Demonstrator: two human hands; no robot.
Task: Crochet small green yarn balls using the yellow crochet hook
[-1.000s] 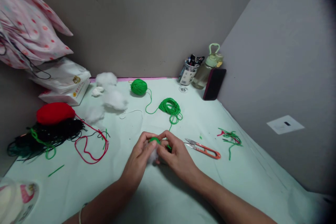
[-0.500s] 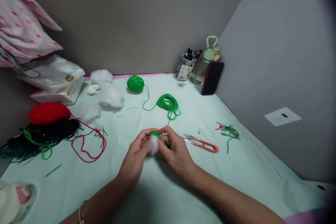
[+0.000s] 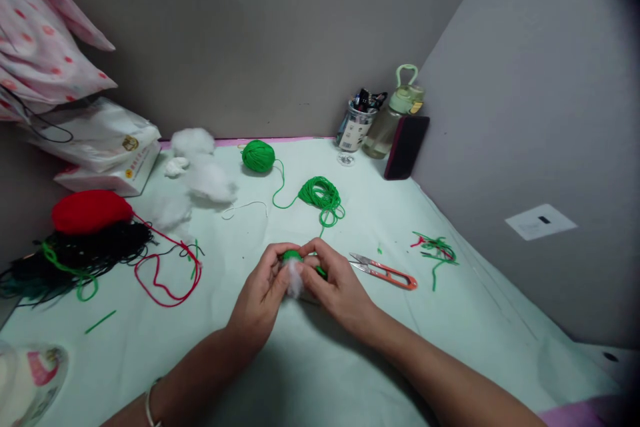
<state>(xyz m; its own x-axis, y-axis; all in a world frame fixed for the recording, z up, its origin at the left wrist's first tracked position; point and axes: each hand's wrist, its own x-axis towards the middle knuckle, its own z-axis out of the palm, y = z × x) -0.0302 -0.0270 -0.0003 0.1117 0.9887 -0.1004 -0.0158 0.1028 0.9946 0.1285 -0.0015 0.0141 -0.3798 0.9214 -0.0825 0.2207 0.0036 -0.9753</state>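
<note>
My left hand is closed around a small green yarn piece, mostly hidden by my fingers. A tuft of white stuffing sticks out of it toward me, pinched by the thumb and fingers of my right hand. Something green also shows beneath my right fingers, too covered to make out. A strand runs from near my hands up to a loose green yarn coil, which links to a green yarn ball. Just right of my right hand lie orange-handled thread snips.
White stuffing clumps, red yarn and black yarn lie left. Yarn scraps are at right. A pen cup, bottle and phone stand at the back. A plastic container sits front left.
The white tuft between my hands has become thinner and more squeezed, with my right fingers shifting slightly over it. Both hands stay in nearly the same place.
</note>
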